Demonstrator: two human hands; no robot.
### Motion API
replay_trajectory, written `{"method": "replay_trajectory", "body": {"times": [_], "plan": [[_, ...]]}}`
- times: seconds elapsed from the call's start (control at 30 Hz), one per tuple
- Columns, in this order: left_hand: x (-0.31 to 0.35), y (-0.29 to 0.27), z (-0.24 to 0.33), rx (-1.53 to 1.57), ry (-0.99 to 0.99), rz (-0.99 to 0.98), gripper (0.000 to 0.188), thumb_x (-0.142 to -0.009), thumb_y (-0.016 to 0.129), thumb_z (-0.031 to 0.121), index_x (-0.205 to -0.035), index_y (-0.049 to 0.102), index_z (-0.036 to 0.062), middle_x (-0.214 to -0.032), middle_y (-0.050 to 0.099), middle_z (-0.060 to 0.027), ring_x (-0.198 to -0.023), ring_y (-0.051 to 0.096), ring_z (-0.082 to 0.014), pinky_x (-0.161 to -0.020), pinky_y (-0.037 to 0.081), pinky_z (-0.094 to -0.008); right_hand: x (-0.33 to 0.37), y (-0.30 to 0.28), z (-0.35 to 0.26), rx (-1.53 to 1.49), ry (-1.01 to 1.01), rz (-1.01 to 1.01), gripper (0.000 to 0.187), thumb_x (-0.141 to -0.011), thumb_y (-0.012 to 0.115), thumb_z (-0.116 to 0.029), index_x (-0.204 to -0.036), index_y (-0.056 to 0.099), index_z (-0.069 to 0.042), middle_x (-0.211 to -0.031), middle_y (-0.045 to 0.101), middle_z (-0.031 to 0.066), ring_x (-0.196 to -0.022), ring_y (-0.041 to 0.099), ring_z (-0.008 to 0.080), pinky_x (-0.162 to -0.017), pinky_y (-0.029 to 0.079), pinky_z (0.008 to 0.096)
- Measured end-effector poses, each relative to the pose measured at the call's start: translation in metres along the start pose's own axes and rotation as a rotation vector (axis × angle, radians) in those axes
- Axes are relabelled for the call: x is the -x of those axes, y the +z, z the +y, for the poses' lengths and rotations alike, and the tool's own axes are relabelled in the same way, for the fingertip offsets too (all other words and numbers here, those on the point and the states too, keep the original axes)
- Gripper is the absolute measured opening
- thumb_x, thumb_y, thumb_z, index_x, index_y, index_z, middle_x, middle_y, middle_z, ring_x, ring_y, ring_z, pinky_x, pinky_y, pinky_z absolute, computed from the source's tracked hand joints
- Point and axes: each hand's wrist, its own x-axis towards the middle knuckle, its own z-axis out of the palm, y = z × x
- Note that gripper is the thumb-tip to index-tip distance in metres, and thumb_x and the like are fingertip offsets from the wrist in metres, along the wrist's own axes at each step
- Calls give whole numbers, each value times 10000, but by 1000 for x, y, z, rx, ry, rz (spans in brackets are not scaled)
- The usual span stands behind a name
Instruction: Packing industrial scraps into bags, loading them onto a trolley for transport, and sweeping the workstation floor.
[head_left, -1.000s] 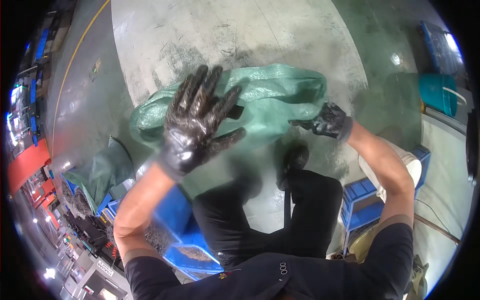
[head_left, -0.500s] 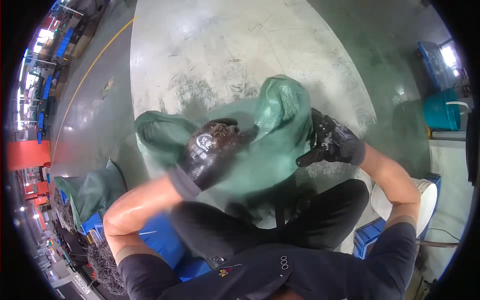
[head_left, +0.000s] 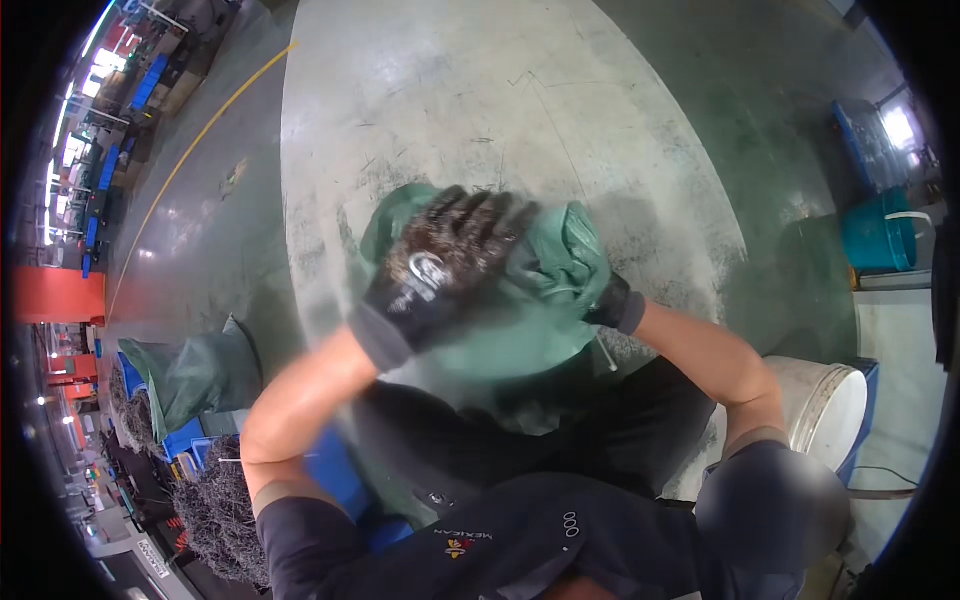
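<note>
A crumpled green woven plastic bag [head_left: 525, 340] is in front of my knees, above the pale strip of floor. My left hand [head_left: 445, 260], in a black coated work glove, lies across the bag's left part. Its fingers are stretched out and a little apart, slightly blurred. At the bag's right side is my right hand [head_left: 615, 305], also gloved in black. Bunched green folds cover its fingers, so their grip is hidden. A thin pale strip [head_left: 606, 352] sticks out below the bag near the right wrist.
To my left stand another green bag [head_left: 205, 370], blue crates [head_left: 335, 470] and a heap of dark metal shavings [head_left: 220, 520]. On the right are a white bucket [head_left: 835, 405] lying tilted and a teal bucket [head_left: 880, 235]. Machines line the far left.
Both hands have come closer together, and the bag is bunched more tightly between them. My left hand moved up and right, its fingers now spread out; my right hand moved left behind the folds.
</note>
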Motion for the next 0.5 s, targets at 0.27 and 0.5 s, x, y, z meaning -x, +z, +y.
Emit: {"method": "replay_trajectory", "body": {"times": [0.27, 0.5], "plan": [[8, 47, -38, 196, 374, 4, 92, -802, 574, 215, -821, 643, 157, -866, 621, -67, -913, 555, -270, -891, 431, -404, -16, 54, -41, 1233, -354, -72, 608, -731, 725, -300, -1229, 473, -60, -1210, 504, 88, -1092, 487, 260, -954, 376, 391], [28, 53, -26, 280, 204, 211, 277, -674, 671, 140, -945, 631, 99, -950, 629, -83, -988, 572, -230, -966, 409, -387, -20, 50, -6, 292, 158, 66, 936, -652, 788, -269, -1341, 220, 10, -1309, 385, 154, -1186, 394, 262, -1062, 276, 370]]}}
